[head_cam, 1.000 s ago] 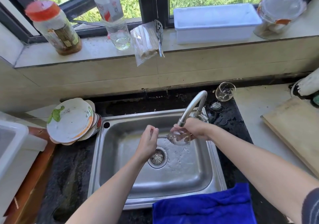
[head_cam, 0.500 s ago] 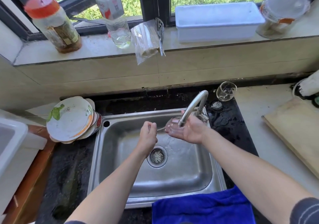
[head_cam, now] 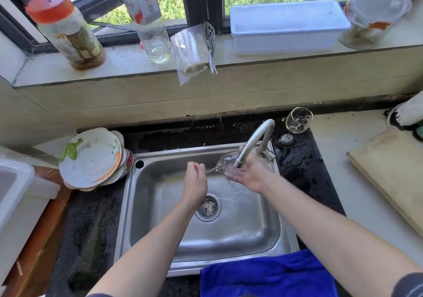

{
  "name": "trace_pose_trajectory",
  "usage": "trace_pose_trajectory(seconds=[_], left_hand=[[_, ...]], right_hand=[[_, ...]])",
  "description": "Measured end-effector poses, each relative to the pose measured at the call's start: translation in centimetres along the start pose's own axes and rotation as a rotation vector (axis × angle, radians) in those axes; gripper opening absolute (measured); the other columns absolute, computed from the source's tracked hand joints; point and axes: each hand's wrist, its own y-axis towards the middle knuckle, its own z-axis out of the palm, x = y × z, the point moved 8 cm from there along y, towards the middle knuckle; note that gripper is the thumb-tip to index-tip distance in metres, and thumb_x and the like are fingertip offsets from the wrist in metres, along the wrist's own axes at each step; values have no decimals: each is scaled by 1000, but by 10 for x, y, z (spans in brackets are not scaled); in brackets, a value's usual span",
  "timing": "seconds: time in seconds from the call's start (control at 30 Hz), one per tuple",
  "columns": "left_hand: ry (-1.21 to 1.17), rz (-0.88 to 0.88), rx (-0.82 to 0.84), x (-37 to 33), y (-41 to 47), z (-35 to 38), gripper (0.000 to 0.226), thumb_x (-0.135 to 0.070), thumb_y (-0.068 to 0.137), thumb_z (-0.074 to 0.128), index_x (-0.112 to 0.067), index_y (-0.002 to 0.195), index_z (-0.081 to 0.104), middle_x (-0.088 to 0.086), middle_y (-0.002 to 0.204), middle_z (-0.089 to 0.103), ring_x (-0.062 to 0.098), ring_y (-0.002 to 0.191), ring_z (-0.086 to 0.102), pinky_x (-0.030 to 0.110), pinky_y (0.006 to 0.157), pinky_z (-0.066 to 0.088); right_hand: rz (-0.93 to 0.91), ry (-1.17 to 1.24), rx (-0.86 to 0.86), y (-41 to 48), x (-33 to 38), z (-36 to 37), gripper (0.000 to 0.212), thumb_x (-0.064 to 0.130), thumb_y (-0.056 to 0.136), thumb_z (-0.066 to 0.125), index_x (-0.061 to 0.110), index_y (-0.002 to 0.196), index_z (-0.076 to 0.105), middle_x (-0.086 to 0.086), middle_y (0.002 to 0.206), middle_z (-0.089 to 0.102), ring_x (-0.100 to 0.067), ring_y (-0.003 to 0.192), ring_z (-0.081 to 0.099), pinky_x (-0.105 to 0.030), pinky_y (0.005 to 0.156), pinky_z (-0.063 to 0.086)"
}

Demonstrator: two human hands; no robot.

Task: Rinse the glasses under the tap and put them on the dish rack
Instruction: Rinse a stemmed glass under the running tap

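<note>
Two glasses are in view. One glass (head_cam: 225, 162) lies tipped on its side over the sink (head_cam: 251, 235), with its bowl against the spout of the single tap (head_cam: 254, 140). The left hand (head_cam: 196, 183) has its fingers (head_cam: 201, 167) curled and pinching the thin stem. The bowl points away from them, towards the right hand (head_cam: 250, 175). That hand is palm up, and its fingers (head_cam: 233, 175) are straight and slightly spread just under the bowl. I cannot tell whether they touch it. Water ripples on the sink floor below them.

The second glass (head_cam: 298, 120) stands on the wet dark worktop (head_cam: 332, 150), beyond the right fingers and behind the tap. One stack of plates (head_cam: 91, 157) leans well to the left of the left fingers; the number of plates cannot be counted. One blue towel (head_cam: 270, 276) hangs over the sink's near edge, and one chopping board (head_cam: 393, 177) lies far right.

On the windowsill (head_cam: 128, 61), beyond both hands, there are five things:
- one red-capped jar (head_cam: 66, 31), whose label is too blurred to read
- one clear bottle (head_cam: 146, 17), with a red-and-white label that is also unreadable
- one plastic bag (head_cam: 192, 52)
- one white tray (head_cam: 288, 26)
- one clear-lidded jar (head_cam: 375, 13)
</note>
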Motion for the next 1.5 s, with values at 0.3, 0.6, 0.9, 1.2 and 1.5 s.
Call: trace_pose_trajectory(seconds=[0.3, 0.6, 0.9, 1.2, 1.5], left_hand=[[-372, -601, 234, 26, -17, 53, 23, -7, 94, 30, -17, 73, 27, -2, 60, 21, 6, 27, 19, 5, 38, 15], [-467, -743, 372, 32, -24, 33, 20, -12, 97, 34, -16, 77, 37, 2, 61, 29, 4, 30, 22, 6, 30, 12], [-416, -469, 215, 25, -4, 27, 28, -16, 88, 67, -13, 106, 45, 8, 74, 44, 8, 42, 28, 14, 34, 22], [-610, -533, 127, -5, -4, 89, 36, 8, 83, 62, -12, 106, 43, 14, 93, 61, 17, 52, 52, 19, 40, 42], [-506, -479, 265, -17, -19, 116, 5, -12, 90, 64, -9, 90, 60, 6, 57, 55, 20, 48, 52, 27, 46, 47]], right_hand=[[-713, -940, -402, 2, 36, -20, 32, 33, 101, 34, 18, 92, 60, -1, 95, 63, -28, 93, 61, -41, 76, 49], [-506, -741, -180, 1, 27, 2, 40, 50, 96, 47, 16, 82, 61, -1, 73, 64, -16, 61, 61, -28, 52, 45], [-269, -679, 97, -4, 12, -11, 16, 28, 90, 67, 18, 99, 58, -9, 101, 67, -24, 61, 64, -27, 46, 44], [-655, -755, -119, -51, 22, -55, 50, 16, 74, 82, 26, 117, 57, 16, 116, 57, -2, 96, 62, -19, 78, 54], [-818, -906, -253, -78, 24, -76, 49, 32, 72, 82, 31, 114, 57, 14, 112, 56, -3, 82, 63, -23, 72, 56]])
